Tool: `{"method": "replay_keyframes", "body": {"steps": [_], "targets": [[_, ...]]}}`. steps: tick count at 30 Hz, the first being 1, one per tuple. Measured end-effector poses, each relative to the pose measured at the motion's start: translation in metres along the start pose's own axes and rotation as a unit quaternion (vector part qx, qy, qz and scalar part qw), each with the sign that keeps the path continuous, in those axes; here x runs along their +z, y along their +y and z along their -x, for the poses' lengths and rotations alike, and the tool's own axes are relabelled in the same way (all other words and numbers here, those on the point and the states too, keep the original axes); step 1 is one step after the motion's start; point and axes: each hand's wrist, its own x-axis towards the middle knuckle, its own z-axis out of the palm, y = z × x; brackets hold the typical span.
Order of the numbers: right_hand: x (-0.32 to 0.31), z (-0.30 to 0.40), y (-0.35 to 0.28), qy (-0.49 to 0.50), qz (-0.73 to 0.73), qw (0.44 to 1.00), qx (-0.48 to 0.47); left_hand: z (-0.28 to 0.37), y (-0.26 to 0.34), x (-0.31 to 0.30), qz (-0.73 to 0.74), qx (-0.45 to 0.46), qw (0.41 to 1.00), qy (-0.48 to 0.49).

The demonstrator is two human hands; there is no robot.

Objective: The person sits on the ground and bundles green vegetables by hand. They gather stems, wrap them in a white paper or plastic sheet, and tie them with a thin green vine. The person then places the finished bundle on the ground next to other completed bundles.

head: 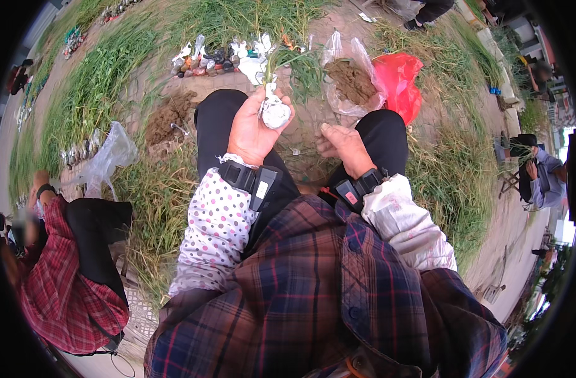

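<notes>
My left hand [251, 126] holds a white plastic-wrapped ball [275, 115] with its neck gathered upward. Green grass stems [269, 71] rise from that neck. To the right, over my knee, my right hand [343, 146] is curled, thumb against the fingers, and no object shows in it. Just beyond it stands a clear plastic bag [333, 97] of brown soil [351, 80], with a red plastic bag [401, 85] against its right side. Past my knees lies a row of small wrapped bundles [207, 64], some in white, black and red plastic.
Loose soil [168, 115] is heaped left of my knees. Cut grass [94, 80] spreads over the paving on both sides. A person in a red plaid shirt [72, 283] sits at left, near another clear plastic bag [109, 153]. Another person [545, 177] sits at far right.
</notes>
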Motion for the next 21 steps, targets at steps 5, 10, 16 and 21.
{"method": "replay_keyframes", "body": {"steps": [5,10,16,21], "targets": [[-0.001,-0.011,0.009,0.049,0.039,0.99,-0.123,-0.003,-0.016,-0.009,-0.026,-0.03,0.998,0.042],[0.007,0.003,-0.022,0.014,0.041,0.99,-0.137,-0.001,-0.019,-0.003,-0.017,-0.035,0.998,0.058],[0.042,0.017,-0.035,0.037,0.162,0.952,-0.258,-0.004,-0.025,-0.011,-0.072,-0.028,0.996,0.04],[0.052,0.009,-0.03,0.069,0.265,0.914,-0.298,-0.003,-0.032,-0.012,-0.107,-0.042,0.993,0.034]]}}
